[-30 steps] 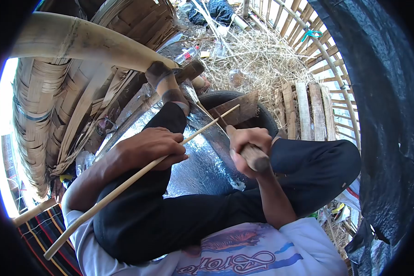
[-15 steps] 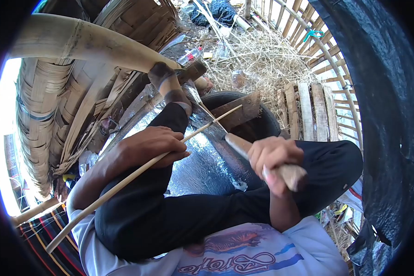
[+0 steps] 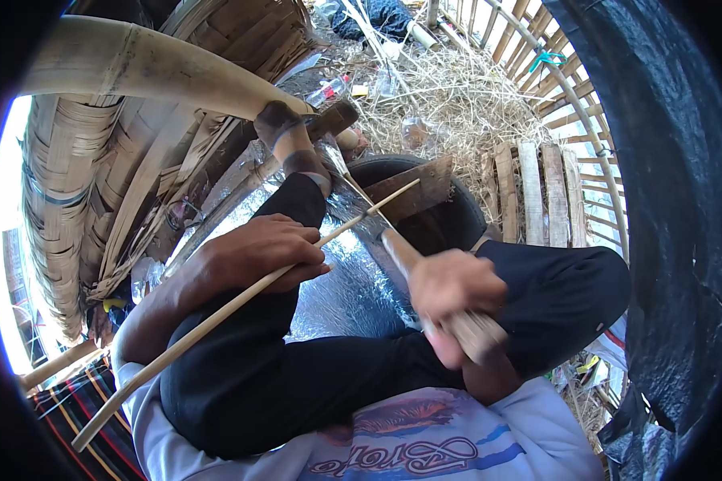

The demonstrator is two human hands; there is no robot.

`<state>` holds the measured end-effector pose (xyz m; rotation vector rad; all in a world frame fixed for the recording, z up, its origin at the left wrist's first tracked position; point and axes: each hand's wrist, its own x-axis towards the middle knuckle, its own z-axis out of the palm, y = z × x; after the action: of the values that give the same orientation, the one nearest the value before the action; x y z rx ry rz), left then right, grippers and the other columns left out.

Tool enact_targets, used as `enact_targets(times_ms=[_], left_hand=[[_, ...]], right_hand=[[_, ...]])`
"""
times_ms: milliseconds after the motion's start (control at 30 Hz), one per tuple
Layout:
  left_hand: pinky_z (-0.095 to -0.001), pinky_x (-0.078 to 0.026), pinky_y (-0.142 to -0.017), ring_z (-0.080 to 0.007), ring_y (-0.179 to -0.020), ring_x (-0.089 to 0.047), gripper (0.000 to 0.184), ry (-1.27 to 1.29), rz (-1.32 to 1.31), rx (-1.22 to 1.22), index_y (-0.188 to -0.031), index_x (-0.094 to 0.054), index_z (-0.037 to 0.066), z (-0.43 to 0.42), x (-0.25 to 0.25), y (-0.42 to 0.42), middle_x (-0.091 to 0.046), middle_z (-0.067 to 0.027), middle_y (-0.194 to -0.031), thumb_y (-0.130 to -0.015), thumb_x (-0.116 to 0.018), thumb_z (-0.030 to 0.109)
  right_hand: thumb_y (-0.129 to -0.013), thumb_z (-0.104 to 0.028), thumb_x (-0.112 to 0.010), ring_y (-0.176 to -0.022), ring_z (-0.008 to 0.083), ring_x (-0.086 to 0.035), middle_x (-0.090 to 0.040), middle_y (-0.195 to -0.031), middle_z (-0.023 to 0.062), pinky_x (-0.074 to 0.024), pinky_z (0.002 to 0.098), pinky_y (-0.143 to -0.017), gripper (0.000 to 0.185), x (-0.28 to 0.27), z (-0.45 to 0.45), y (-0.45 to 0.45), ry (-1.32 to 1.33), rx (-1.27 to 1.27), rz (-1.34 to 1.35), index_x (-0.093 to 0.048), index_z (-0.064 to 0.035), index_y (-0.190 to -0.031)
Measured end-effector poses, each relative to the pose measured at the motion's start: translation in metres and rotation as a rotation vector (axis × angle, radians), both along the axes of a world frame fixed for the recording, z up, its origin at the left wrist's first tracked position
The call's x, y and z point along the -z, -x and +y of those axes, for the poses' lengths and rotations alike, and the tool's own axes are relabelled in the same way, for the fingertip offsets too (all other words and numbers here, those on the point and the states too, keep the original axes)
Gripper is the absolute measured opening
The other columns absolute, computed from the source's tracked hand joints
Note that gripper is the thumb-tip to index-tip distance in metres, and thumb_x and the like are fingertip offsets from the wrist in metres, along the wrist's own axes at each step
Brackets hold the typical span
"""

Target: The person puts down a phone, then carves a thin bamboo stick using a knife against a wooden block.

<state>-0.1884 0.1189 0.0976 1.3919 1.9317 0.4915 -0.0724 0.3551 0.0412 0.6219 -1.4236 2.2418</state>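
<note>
Floor: straw lies beyond the tub, one black round vessel that serves as landmark here.
Sides: a slatted fence and one black sheet stand right of the tub, seemingly as walls; woven bamboo stands left of it.
Pole: one thick bamboo pole, left of the tub and beyond it.
Boards: four narrow boards side by side, just right of the tub.
Plank: one brown plank slants across the tub's mouth; why it sits there I cannot tell.
Stick: one, long and pale, its far tip in front of the plank over the tub, its near end well left of the tub and closer to the wearer. The long part runs back past the left arm, probably so that only the tip end meets the blade.
Left grip: left hand, on the near left side of the tub, fingers closed around the stick against the raised leg, likely for steadiness.
Right grip: right hand, blurred, on the near side of the tub, wrapped around the handle of one knife, presumably for firm control.
Blade: thin, crossing the stick near the tub's left edge; whether it touches I cannot tell.
</note>
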Motion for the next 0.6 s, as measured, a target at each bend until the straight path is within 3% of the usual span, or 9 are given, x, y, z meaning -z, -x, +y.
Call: enact_targets(times_ms=[33, 67, 200, 267, 367, 400, 433, 500, 600], left_hand=[[-0.0377, -0.044, -0.058, -0.0272, -0.065, -0.056, 0.018, -0.076, 0.014, -0.048, -0.076, -0.060, 0.005, -0.004, 0.005, -0.003, -0.054, -0.0091, -0.070, -0.088, -0.066, 0.017], [-0.0377, -0.044, -0.058, -0.0272, -0.065, -0.056, 0.018, -0.079, 0.022, -0.045, -0.076, -0.060, 0.005, -0.005, 0.008, -0.006, -0.054, -0.0091, -0.070, -0.088, -0.066, 0.017], [-0.0389, -0.044, -0.059, -0.0278, -0.066, -0.057, 0.018, -0.200, -0.014, -0.152, -0.077, -0.061, 0.004, -0.003, 0.001, -0.005, -0.054, -0.0096, -0.070, -0.088, -0.066, 0.017], [-0.0395, -0.045, -0.060, -0.0285, -0.067, -0.057, 0.019, -0.104, -0.039, -0.139, -0.075, -0.061, 0.003, -0.001, 0.000, -0.004, -0.055, -0.0103, -0.071, -0.088, -0.065, 0.017], [-0.0404, -0.045, -0.059, -0.0294, -0.066, -0.059, 0.019, -0.075, -0.051, -0.112, -0.077, -0.060, 0.002, 0.000, 0.000, -0.001, -0.057, -0.0108, -0.071, -0.088, -0.065, 0.017], [-0.0406, -0.045, -0.058, -0.0295, -0.065, -0.059, 0.018, -0.084, -0.046, -0.109, -0.079, -0.060, 0.002, -0.002, 0.003, -0.003, -0.057, -0.0108, -0.071, -0.088, -0.065, 0.016], [-0.0407, -0.045, -0.057, -0.0296, -0.064, -0.059, 0.017, -0.094, -0.042, -0.105, -0.081, -0.059, 0.002, -0.004, 0.006, -0.004, -0.057, -0.0107, -0.071, -0.088, -0.066, 0.016], [-0.0408, -0.044, -0.051, -0.0302, -0.060, -0.059, 0.014, -0.346, -0.130, -0.201, -0.090, -0.055, 0.004, -0.009, 0.018, -0.007, -0.056, -0.0106, -0.069, -0.087, -0.066, 0.012], [-0.0399, -0.043, -0.048, -0.0298, -0.058, -0.058, 0.017, -0.393, -0.161, -0.174, -0.095, -0.052, 0.006, -0.010, 0.027, -0.004, -0.055, -0.0103, -0.068, -0.087, -0.067, 0.008]], right_hand=[[-0.051, -0.002, -0.060, -0.047, 0.0202, -0.055, -0.050, -0.054, 0.0040, -0.0434, 0.0274, -0.048, 0.016, -0.003, 0.005, 0.006, -0.210, 0.043, -0.134, -0.050, -0.0087, -0.061], [-0.057, -0.003, -0.063, -0.051, 0.0162, -0.059, -0.057, -0.061, 0.0044, -0.0457, 0.0261, -0.047, 0.011, 0.026, 0.001, 0.004, -0.245, -0.049, -0.204, -0.055, -0.0053, -0.064], [-0.058, -0.005, -0.063, -0.046, 0.0172, -0.056, -0.054, -0.055, 0.0037, -0.0456, 0.0288, -0.046, 0.011, -0.014, 0.003, -0.001, 0.002, -0.070, -0.015, -0.052, -0.0059, -0.062], [-0.058, -0.006, -0.063, -0.044, 0.0179, -0.055, -0.053, -0.053, 0.0038, -0.0455, 0.0294, -0.046, 0.011, -0.025, 0.005, -0.004, 0.012, -0.141, -0.036, -0.052, -0.0062, -0.062], [-0.059, -0.007, -0.062, -0.044, 0.0189, -0.053, -0.050, -0.054, 0.0036, -0.0420, 0.0275, -0.046, 0.012, 0.023, -0.004, 0.008, -0.276, 0.131, -0.078, -0.051, -0.0081, -0.061], [-0.060, -0.007, -0.062, -0.045, 0.0181, -0.053, -0.050, -0.055, 0.0039, -0.0412, 0.0277, -0.047, 0.012, 0.047, -0.004, 0.011, -0.331, 0.081, -0.177, -0.050, -0.0086, -0.062], [-0.062, -0.005, -0.062, -0.047, 0.0160, -0.053, -0.051, -0.055, 0.0044, -0.0408, 0.0265, -0.047, 0.013, 0.049, -0.005, 0.012, -0.298, 0.029, -0.348, -0.049, -0.0072, -0.063], [-0.063, -0.005, -0.062, -0.046, 0.0152, -0.053, -0.052, -0.055, 0.0044, -0.0405, 0.0259, -0.046, 0.013, 0.043, 0.004, 0.012, -0.227, 0.076, -0.316, -0.049, -0.0063, -0.063], [-0.071, -0.009, -0.063, -0.044, 0.0136, -0.050, -0.052, -0.054, 0.0044, -0.0408, 0.0263, -0.046, 0.016, 0.014, 0.011, 0.000, 0.032, 0.045, -0.198, -0.048, -0.0052, -0.066]])
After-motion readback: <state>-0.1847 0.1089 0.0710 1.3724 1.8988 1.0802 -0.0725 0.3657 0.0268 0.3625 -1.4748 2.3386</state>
